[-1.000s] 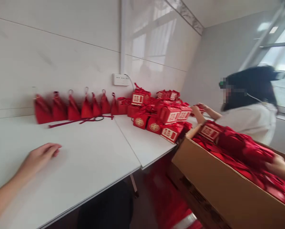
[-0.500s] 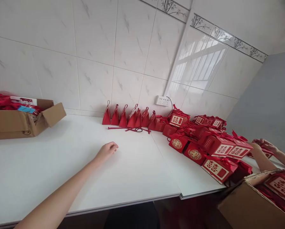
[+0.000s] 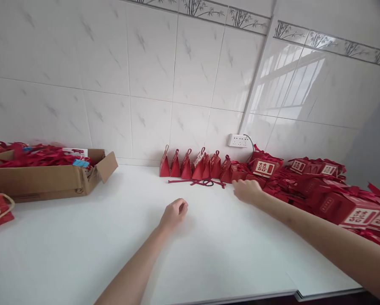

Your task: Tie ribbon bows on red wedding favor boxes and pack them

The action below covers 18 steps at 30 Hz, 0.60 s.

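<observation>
Left hand (image 3: 174, 214): fingers curled into a loose fist over the flat white tabletop (image 3: 222, 250). Right hand (image 3: 247, 191): fingers bent, grip undeterminable, beside piled red cardboard boxes (image 3: 311, 187). Red pyramid-shaped paper boxes (image 3: 186, 169) stand row-wise near the white tiled wall (image 3: 152, 123).

A white desk (image 3: 82, 254) stands against a grey-veined tiled wall (image 3: 107, 55) with a bamboo-patterned border (image 3: 202, 9). A barred window reflection (image 3: 291, 84) gleams at right.
</observation>
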Each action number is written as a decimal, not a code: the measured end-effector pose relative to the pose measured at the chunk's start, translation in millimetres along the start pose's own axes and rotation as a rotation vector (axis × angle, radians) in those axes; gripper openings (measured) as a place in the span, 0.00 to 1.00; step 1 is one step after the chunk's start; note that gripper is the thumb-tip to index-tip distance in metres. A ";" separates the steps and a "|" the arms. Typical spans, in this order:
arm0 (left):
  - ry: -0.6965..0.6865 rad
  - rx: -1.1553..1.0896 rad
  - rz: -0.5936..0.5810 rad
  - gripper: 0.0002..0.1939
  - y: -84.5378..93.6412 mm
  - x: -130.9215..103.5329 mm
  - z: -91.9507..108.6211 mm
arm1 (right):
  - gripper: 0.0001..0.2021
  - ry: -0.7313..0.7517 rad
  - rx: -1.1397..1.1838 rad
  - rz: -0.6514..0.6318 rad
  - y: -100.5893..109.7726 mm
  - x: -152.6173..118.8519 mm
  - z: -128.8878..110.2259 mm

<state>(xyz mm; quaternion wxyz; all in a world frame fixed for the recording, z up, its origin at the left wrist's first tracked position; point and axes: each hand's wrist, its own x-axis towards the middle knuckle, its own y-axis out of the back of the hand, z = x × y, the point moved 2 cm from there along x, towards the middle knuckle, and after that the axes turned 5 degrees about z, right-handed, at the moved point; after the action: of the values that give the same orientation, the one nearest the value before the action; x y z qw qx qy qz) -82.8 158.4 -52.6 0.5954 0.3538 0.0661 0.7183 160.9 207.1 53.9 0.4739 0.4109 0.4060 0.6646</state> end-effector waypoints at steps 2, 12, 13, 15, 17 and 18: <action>-0.017 -0.006 0.006 0.10 0.6 1.7 -2.2 | 0.10 0.015 0.040 -0.032 -11.3 17.6 -16.3; -0.043 0.023 -0.007 0.10 -0.5 3.4 -1.0 | 0.22 -0.560 0.224 0.214 -37.4 76.2 81.9; -0.040 0.044 -0.005 0.10 -1.0 3.9 -1.3 | 0.25 -0.642 0.247 0.259 -44.3 76.5 93.1; -0.040 0.092 -0.007 0.10 -2.6 5.0 -2.2 | 0.30 -0.780 0.313 0.316 -59.6 77.8 109.4; -0.052 0.132 -0.021 0.10 -4.7 5.8 -3.2 | 0.37 -0.881 0.397 0.337 -73.2 82.1 119.4; -0.062 0.142 -0.032 0.10 -5.8 5.9 -3.7 | 0.40 -0.920 0.438 0.342 -78.3 85.6 123.0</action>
<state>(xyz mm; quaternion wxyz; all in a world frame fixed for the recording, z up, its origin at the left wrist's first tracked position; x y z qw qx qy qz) -80.6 166.5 -55.7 0.5819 0.4162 0.1041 0.6909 280.3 325.4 35.9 0.3911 0.8091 0.2132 0.3834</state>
